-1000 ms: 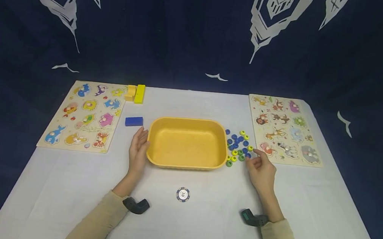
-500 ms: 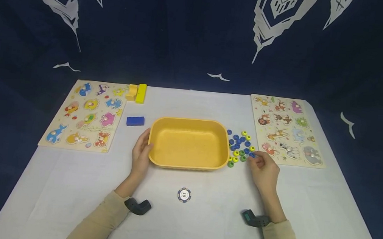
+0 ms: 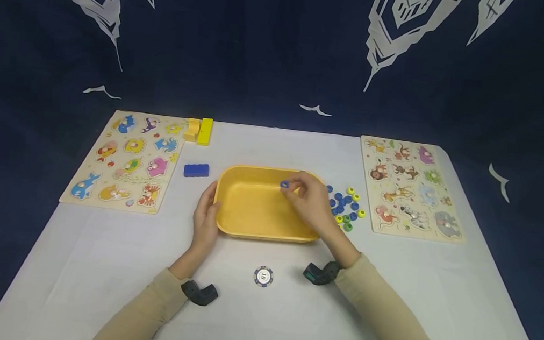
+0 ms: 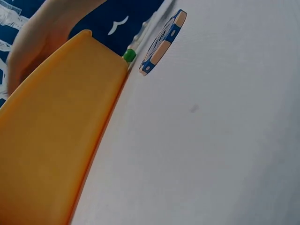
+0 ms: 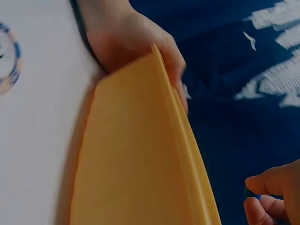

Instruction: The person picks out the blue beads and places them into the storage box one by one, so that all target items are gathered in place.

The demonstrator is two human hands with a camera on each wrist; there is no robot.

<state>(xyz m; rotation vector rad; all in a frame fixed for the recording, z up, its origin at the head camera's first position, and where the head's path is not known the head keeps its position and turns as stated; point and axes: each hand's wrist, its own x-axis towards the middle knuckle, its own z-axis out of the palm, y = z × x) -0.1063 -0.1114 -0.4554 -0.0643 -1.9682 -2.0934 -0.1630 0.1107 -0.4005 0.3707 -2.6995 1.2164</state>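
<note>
Yellow tray (image 3: 249, 206): long axis left-right; blue bead (image 3: 284, 184) pinched above.

Beads (image 3: 348, 199) and a puzzle board (image 3: 415, 185) lie right of the tray (image 3: 254, 206) I watch from afar. A block (image 3: 196, 170) and a second board (image 3: 144, 154) sit to its left, a chip (image 3: 263, 276) before it.

A yellow, round-cornered tray (image 3: 249, 211) lies flat on the tabletop (image 3: 258, 323), long sides parallel to the far edge. Loose blue, yellow and green beads (image 3: 348, 199) cluster just beside its end toward the right edge. One holed blue bead (image 3: 284, 184), pinched in the right hand (image 3: 309, 200), is above the tray.
</note>
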